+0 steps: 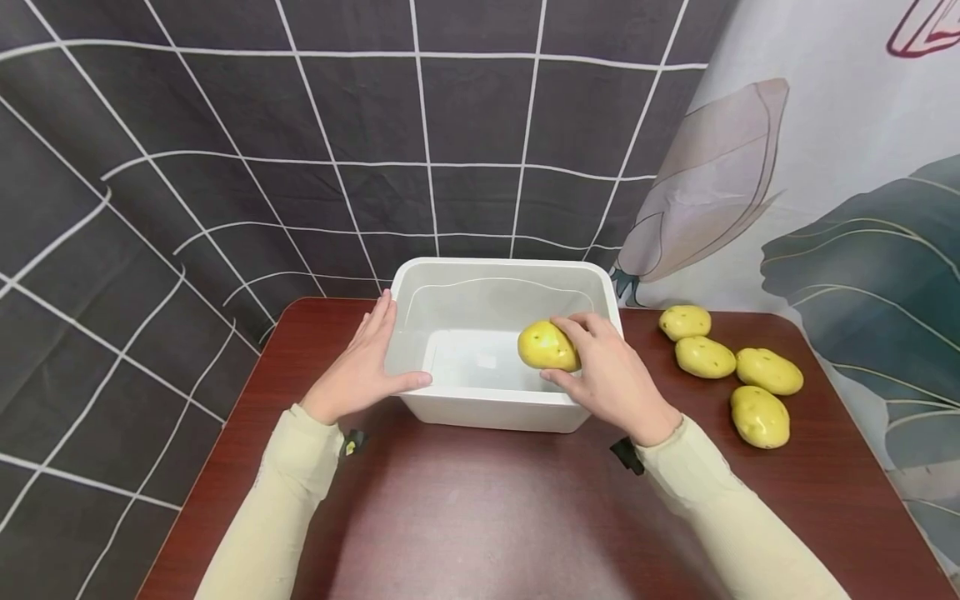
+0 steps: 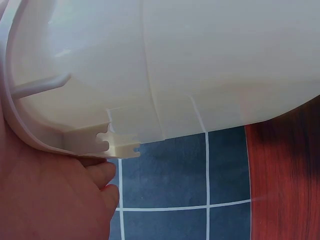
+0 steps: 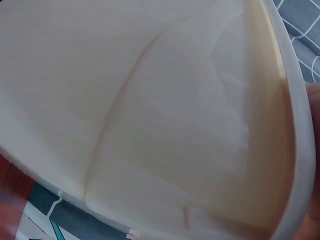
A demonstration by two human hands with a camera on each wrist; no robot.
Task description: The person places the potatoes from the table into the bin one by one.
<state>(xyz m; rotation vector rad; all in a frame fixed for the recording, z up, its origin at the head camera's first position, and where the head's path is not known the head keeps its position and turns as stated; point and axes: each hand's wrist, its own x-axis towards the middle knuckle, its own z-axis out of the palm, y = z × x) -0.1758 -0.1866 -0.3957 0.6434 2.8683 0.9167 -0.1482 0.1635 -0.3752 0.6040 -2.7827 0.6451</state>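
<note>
A white plastic box [image 1: 487,412] stands on the table with its open top up. My left hand [image 1: 360,367] rests against its left side, fingers straight along the outside, the thumb on the front rim. In the left wrist view that hand [image 2: 55,192] touches the box's rim and outer wall [image 2: 200,60]. Over the right part of the box, my right hand [image 1: 611,375] holds a yellow potato [image 1: 542,346] between thumb and fingers. The right wrist view is mostly the box's wall [image 3: 165,120]; only a sliver of the right hand [image 3: 314,125] appears, and the potato is hidden there.
Several more potatoes [image 1: 760,417] lie grouped on the dark red table [image 1: 480,517], right of the box. Behind the table hangs a dark cloth with white grid lines [image 1: 480,117]. A patterned pale curtain [image 1: 847,125] hangs at the right.
</note>
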